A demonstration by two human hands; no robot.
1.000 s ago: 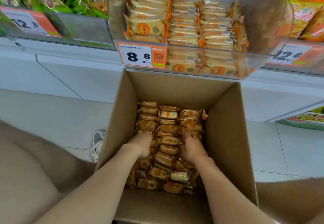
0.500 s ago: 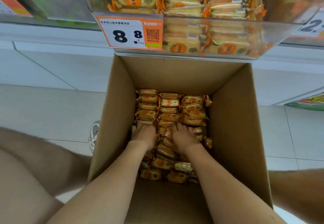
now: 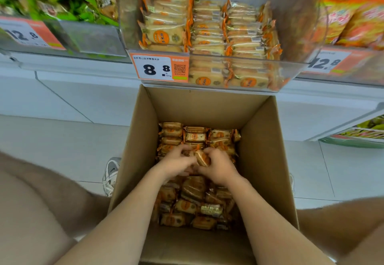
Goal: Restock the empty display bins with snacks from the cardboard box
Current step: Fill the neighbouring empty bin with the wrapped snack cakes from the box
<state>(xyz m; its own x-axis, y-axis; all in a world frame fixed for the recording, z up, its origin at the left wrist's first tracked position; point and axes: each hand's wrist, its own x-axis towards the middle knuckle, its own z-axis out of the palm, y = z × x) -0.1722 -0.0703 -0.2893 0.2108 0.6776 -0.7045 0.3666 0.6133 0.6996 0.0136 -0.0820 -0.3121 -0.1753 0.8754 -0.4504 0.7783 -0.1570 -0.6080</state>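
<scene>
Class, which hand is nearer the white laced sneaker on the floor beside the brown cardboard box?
Left. The left hand is in the cardboard box, just across its wall from the white sneaker; the right hand lies beyond it, farther from that wall.

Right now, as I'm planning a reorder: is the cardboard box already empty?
No: the cardboard box holds layers of orange snack packs, with the left hand and right hand gripping some.
</scene>
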